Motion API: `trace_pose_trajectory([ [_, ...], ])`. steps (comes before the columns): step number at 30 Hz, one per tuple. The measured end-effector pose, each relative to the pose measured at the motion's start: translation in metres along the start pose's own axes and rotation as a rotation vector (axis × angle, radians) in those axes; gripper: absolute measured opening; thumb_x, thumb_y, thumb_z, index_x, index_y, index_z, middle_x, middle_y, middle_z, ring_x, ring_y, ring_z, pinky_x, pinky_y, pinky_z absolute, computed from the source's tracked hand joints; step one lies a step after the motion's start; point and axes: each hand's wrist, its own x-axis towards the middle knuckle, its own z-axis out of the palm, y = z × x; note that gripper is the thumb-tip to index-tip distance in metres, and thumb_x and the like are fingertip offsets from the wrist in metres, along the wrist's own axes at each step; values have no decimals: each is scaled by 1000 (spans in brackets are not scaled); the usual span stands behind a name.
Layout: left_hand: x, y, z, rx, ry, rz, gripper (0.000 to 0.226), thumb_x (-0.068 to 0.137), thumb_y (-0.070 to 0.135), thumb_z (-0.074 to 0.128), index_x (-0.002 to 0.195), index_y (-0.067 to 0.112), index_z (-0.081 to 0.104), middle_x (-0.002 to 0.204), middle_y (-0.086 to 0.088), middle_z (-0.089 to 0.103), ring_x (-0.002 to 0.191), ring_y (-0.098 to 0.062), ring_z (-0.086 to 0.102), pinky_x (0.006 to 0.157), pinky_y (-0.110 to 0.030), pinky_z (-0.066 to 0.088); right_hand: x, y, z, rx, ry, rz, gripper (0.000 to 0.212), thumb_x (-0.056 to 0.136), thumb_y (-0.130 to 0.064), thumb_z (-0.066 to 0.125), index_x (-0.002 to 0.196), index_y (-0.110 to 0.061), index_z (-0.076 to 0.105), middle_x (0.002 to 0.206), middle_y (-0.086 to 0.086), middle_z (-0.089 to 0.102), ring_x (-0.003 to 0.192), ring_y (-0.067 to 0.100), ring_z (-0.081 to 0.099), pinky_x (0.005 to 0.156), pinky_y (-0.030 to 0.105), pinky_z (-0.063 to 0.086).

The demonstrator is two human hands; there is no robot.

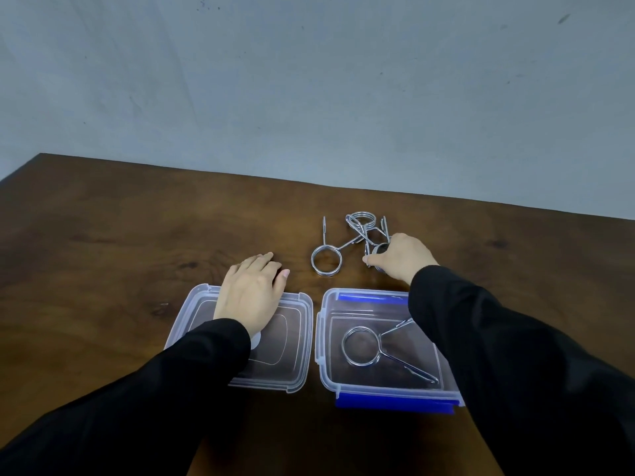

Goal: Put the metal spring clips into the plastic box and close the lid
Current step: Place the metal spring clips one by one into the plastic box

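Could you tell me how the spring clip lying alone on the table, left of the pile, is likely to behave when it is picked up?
The lone spring clip looks like thick chromed wire, so it should stay stiff, not flop. Its shiny surface may be slippery under fingertips. It lies flat on the table, so rolling seems unlikely, but one handle reaches the pile and may tug it.

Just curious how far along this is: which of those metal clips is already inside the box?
The clip lying flat in the open box, beneath the right sleeve. The others lie on the table beyond it.
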Motion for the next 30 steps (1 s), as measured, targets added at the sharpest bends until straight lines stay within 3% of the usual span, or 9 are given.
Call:
trace_pose_trajectory([
  [4,0,-1,1,-1,1,-4,36,100,37,43,110,18,73,131,-7,66,124,-26,57,99,-44,43,2,7,-1,42,37,-16,42,74,-42,74,94,-6,65,91,11,71,80,27,64,55,33,40],
  [8,1,-2,3,4,7,5,42,100,39,37,109,18,73,130,-6,66,123,-26,57,97,-44,43,-16,21,-27,109,143,-233,45,78,-50,77,101,-14,62,97,7,63,83,24,59,69,35,43],
  [12,1,-3,4,-2,14,18,47,99,41,34,107,17,73,128,-7,67,121,-27,58,96,-45,45,-77,28,-68,57,-25,-609,46,75,-48,82,113,-30,63,102,-7,56,83,11,57,81,29,50],
  [15,2,-3,6,-7,22,21,45,98,41,36,105,17,73,126,-7,68,120,-27,59,96,-45,45,-124,36,-74,-152,-142,-759,55,79,-50,78,126,-30,59,112,-13,50,92,6,53,82,15,43],
  [19,2,-4,7,-14,26,19,46,98,42,36,105,16,73,126,-7,68,120,-28,59,96,-46,45,-142,53,-49,-398,-199,-713,64,83,-57,69,138,-30,50,122,-14,46,102,7,52,86,28,49],
  [23,1,-4,7,-10,25,23,45,99,41,36,106,16,73,127,-8,67,120,-28,59,96,-46,45,-140,59,-25,-496,-222,-635,66,87,-51,68,143,-25,47,132,-5,47,114,18,53,89,34,51],
  [30,0,-2,6,6,26,26,44,99,39,37,107,15,73,128,-8,67,121,-28,59,96,-46,44,-140,61,-12,-490,-213,-596,65,88,-43,71,144,-26,45,137,-4,47,120,16,49,84,26,44],
])
